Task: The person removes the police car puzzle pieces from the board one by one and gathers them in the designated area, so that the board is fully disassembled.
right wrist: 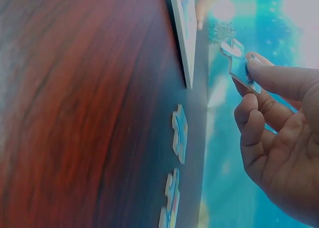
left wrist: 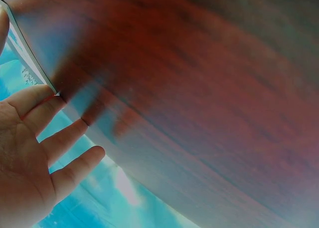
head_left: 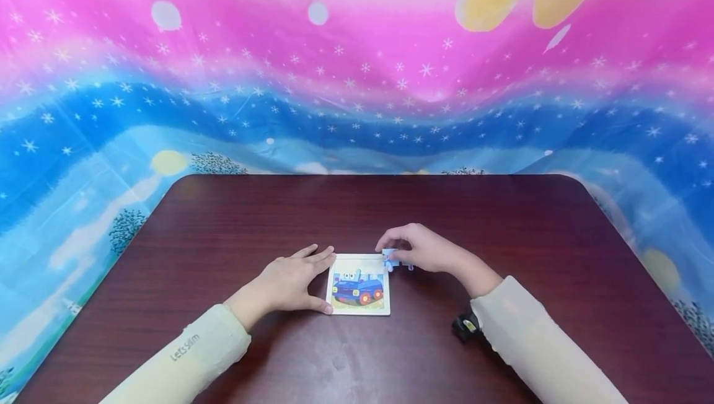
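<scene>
A white-framed jigsaw puzzle showing a blue car with red wheels lies flat on the table. My left hand is spread at its left side, fingertips and thumb touching the frame near the two left corners. In the left wrist view the fingers of that hand are straight along the edge. Over the frame's upper right corner, my right hand pinches a light-blue puzzle piece between thumb and fingers, raised off the table. Loose puzzle pieces lie beside the frame, partly hidden under the right hand in the head view.
The dark red-brown wooden table has rounded far corners. A small black object sits by the right sleeve. Behind the table hangs a pink and blue patterned cloth.
</scene>
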Tool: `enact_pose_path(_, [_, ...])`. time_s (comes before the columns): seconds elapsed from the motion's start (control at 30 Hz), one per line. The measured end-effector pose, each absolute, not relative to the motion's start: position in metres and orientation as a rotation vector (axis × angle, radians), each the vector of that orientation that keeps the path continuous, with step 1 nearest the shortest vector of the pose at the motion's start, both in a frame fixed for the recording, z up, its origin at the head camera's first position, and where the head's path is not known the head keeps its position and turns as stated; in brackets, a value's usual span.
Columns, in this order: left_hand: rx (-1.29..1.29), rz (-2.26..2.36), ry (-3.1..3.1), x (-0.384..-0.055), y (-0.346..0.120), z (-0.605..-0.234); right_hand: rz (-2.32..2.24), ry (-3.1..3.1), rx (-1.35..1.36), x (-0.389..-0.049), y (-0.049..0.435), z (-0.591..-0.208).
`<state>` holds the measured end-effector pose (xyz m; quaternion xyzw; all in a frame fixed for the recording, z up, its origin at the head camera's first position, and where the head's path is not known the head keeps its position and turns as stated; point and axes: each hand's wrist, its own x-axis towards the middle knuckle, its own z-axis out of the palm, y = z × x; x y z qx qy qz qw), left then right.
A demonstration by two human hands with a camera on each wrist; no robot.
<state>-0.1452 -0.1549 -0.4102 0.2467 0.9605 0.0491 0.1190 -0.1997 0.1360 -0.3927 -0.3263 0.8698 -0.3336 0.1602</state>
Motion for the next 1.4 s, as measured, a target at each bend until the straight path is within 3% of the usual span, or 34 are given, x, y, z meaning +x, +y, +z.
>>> enact_pose_path(1.4, [0.727,0.176,2.802,-0.145,-0.155,-0.410,-0.966,2.673,-0.711,-0.189,0.244,-0.393])
